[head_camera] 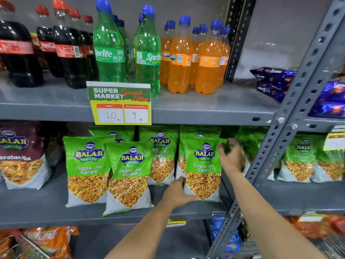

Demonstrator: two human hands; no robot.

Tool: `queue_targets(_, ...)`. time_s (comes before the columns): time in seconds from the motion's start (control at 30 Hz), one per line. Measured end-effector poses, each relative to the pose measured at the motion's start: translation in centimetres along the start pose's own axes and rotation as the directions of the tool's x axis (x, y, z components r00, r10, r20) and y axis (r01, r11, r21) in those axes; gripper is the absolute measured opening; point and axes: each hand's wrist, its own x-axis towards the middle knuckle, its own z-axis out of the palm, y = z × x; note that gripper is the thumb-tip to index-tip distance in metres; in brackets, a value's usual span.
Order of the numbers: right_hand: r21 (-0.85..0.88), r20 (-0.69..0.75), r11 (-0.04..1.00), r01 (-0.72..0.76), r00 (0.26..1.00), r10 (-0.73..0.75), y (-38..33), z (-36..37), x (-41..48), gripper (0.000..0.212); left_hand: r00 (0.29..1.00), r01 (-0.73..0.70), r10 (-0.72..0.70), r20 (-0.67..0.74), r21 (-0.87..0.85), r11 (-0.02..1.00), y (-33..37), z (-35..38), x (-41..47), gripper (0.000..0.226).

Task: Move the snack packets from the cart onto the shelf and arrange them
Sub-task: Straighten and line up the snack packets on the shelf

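Note:
Several green Balaji Chana Jor Garam packets stand upright on the middle grey shelf (56,208). One front packet (203,169) is held by both hands. My left hand (177,193) presses against its lower left corner. My right hand (230,156) grips its upper right corner. Two more front packets (87,169) (130,176) stand to the left, with others behind them. The cart is not clearly in view.
A maroon Balaji packet (18,156) stands at the far left. Cola, Sprite (110,49) and Fanta (179,58) bottles fill the upper shelf, with a price sign (119,103) on its edge. A perforated grey upright (291,118) crosses at the right. Orange packets (48,240) lie below.

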Motion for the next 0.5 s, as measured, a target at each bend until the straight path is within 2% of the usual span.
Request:
queue_targets(0.07, -0.215, 0.096, 0.961, 0.174, 0.983, -0.157, -2.5, 0.2, 1.4, 0.044, 1.0, 0.014, -0.014, -0.01, 0.014, 1.0, 0.1, 0.2, 0.1, 0.089)
queue_targets(0.13, -0.404, 0.312, 0.867, 0.291, 0.935, -0.168, -5.2, 1.0, 2.4, 0.049, 0.999, 0.033, -0.033, -0.003, 0.019, 0.999, 0.3, 0.1, 0.4, 0.098)
queue_targets(0.2, -0.43, 0.51, 0.831, 0.353, 0.854, -0.099, -7.1, 1.9, 3.0, 0.052, 0.999, 0.043, -0.043, 0.011, 0.02, 0.999, 0.5, 0.0, 0.6, 0.106)
queue_targets(0.27, -0.422, 0.621, 0.813, 0.402, 0.781, -0.064, -7.8, 2.7, 3.4, 0.052, 0.999, 0.037, -0.038, 0.006, 0.018, 0.999, 0.5, -0.1, 0.7, 0.102)
queue_targets(0.37, -0.361, 0.674, 0.823, 0.438, 0.732, -0.095, -7.7, 3.4, 3.4, 0.036, 1.0, 0.029, -0.029, -0.007, 0.02, 0.999, 0.6, -0.1, 0.6, 0.094)
queue_targets(0.5, -0.348, 0.639, 0.844, 0.408, 0.762, -0.105, -7.9, 4.1, 3.4, 0.033, 0.999, 0.028, -0.029, -0.033, -0.027, 0.999, 0.6, 0.0, 0.7, 0.091)
